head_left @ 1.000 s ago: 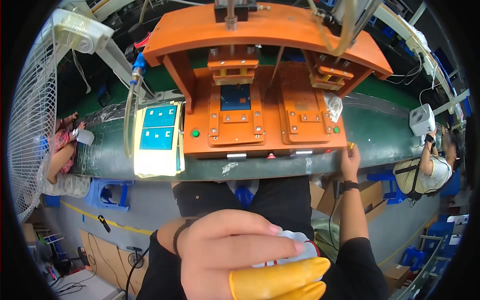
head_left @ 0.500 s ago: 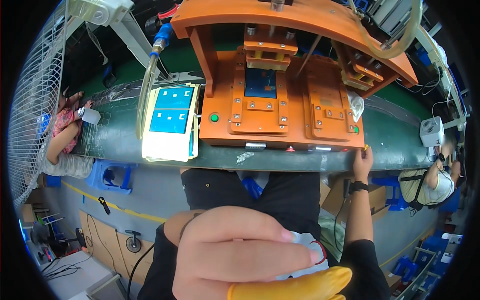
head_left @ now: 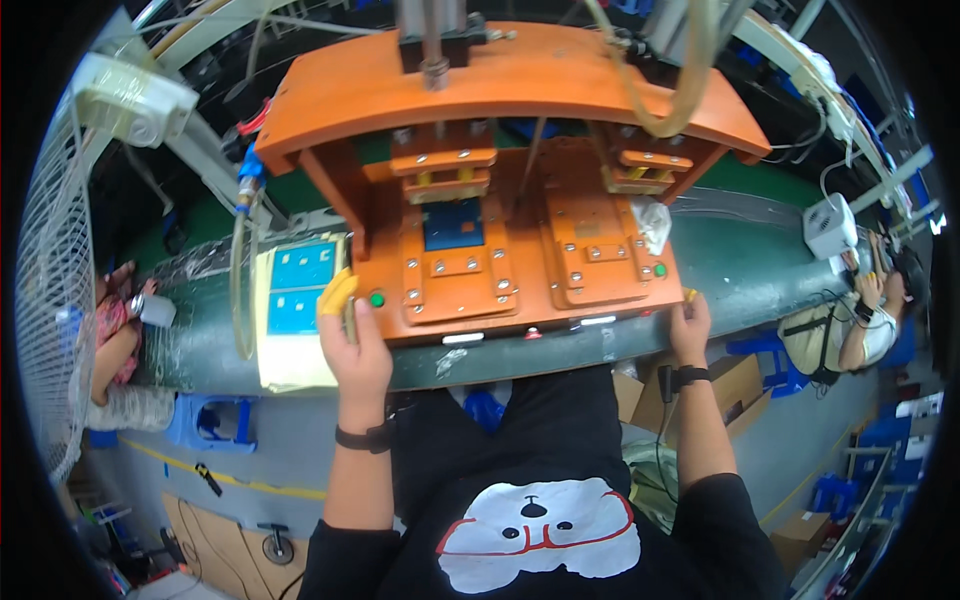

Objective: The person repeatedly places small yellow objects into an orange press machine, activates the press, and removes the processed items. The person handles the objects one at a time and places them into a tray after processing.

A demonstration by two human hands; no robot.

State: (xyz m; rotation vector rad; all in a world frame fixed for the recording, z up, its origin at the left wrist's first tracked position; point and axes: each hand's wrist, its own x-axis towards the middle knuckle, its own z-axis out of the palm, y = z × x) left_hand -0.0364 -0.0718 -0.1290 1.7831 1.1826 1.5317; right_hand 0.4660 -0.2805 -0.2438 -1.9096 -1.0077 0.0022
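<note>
An orange two-station press [head_left: 470, 315] stands on the green bench. My left hand [head_left: 358, 350] is raised at its left front corner, beside a green button [head_left: 376, 300]. Yellow finger cots cover some of its fingertips, and a thin dark strip shows between thumb and fingers, too small to name. At the right front corner my right hand [head_left: 690, 332] has its fingers curled against the press, below another green button [head_left: 660, 270]; a yellow cot shows at a fingertip. A blue panel [head_left: 453, 224] lies in the left station under the raised head. White cloth [head_left: 652, 224] rests beside the right station.
Left of the press lies a stack of pale yellow sheets [head_left: 290, 365] with blue panels [head_left: 302, 265] on top. A clear hose [head_left: 243, 290] hangs beside it. A white fan guard [head_left: 50, 300] borders the far left. Co-workers sit at both ends of the bench [head_left: 750, 270].
My left hand has moved from close in front of my chest forward to the left front corner of the press. My right hand stays at the right corner. The view has shifted.
</note>
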